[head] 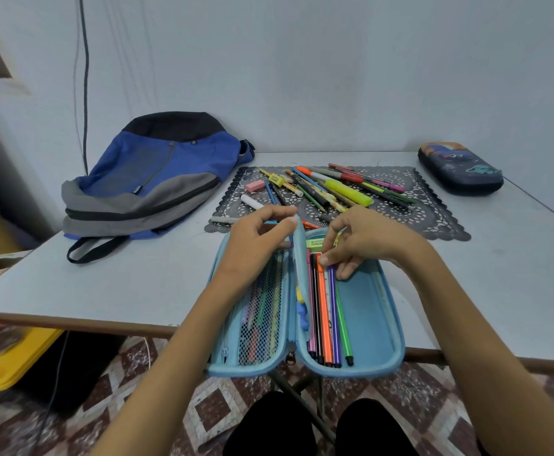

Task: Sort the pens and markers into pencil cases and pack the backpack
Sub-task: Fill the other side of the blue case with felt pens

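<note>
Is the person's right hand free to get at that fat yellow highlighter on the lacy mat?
Probably yes: the right hand is just short of the yellow highlighter, which lies uncovered atop the pile.

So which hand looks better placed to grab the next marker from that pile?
Probably the right hand: it sits nearest the pile of pens and markers and is only arranging pens in the light blue case. The left hand is pinching the case's middle divider.

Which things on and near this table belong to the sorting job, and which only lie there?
Job: open light blue pencil case, felt pens inside it, loose pens and markers, dark pencil case, backpack.

Lying about: lace mat, yellow box, hanging cable.
</note>
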Demonstrator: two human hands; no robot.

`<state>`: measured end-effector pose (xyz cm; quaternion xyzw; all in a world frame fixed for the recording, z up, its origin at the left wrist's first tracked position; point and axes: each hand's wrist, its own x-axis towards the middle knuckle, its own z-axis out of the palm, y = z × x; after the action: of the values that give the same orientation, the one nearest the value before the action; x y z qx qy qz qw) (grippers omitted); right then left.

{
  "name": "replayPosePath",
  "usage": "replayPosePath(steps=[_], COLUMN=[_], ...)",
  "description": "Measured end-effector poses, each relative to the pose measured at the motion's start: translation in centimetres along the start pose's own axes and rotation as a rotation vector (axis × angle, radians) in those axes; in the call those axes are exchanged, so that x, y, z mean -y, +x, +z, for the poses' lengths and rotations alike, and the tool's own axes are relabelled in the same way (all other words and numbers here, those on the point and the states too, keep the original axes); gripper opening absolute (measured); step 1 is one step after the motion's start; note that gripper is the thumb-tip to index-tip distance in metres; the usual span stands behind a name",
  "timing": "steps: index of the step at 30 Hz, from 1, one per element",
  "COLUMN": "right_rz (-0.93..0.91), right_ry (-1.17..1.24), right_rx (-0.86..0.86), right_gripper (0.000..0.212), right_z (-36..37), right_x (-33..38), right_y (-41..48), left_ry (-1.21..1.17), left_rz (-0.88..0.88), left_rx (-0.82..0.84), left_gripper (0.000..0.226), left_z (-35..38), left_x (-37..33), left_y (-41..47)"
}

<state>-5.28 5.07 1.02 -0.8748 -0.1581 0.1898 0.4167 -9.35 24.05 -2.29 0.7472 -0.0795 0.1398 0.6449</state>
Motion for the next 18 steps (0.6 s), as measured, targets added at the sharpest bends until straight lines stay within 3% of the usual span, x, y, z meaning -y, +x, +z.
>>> replayPosePath(steps=[18], right_rz=[-0.013], right_ry=[-0.067], right_rx=[-0.078], right_gripper=[0.018], right_z=[0.88], right_x=[-0.03], right_y=[-0.09], left_ry=[-0.002], left_rz=[0.011], left_rx=[-0.005], left_gripper=[0.019], left_z=[0.14], left_x=[-0.21], left_y=[-0.11])
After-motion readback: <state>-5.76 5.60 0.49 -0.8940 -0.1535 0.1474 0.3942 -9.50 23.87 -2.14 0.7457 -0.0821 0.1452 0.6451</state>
